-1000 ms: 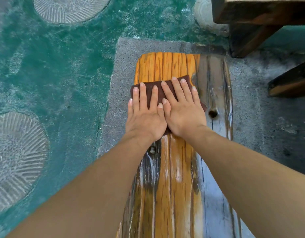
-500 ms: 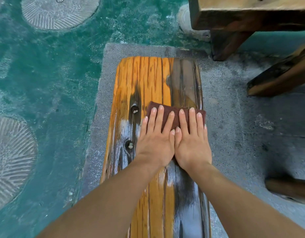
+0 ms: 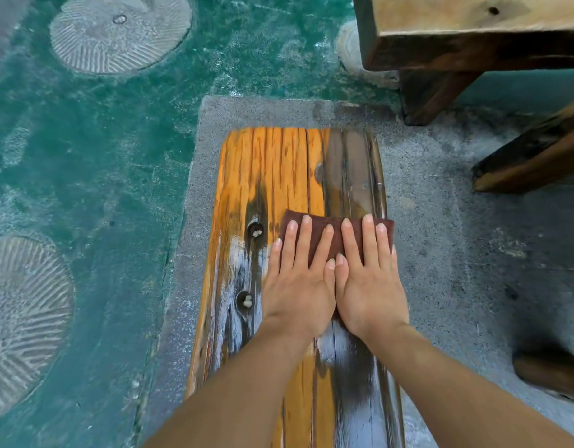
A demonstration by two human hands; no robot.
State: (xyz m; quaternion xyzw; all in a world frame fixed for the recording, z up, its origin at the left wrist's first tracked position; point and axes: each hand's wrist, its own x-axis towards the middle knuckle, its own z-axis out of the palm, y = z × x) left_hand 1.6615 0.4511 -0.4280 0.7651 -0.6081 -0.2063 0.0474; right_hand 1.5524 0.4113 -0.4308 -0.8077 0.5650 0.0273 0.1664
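Two ribbed round patches mark the green floor at far left, the upper patch near the top edge and the lower patch cut off by the left border. Next comes a grey concrete slab, and on it lies a long wooden plank, orange along its left part and dark and shiny to the right, with an upper hole and a lower hole just left of the hands. A brown cloth lies on the plank toward its right side. The left hand rests flat on the cloth's left half, its fingers straight and spread, gripping nothing. The right hand lies just beside it, thumbs touching, fingers likewise straight, pressing the right half. Further right stand a thick wooden block and a slanted wooden beam.
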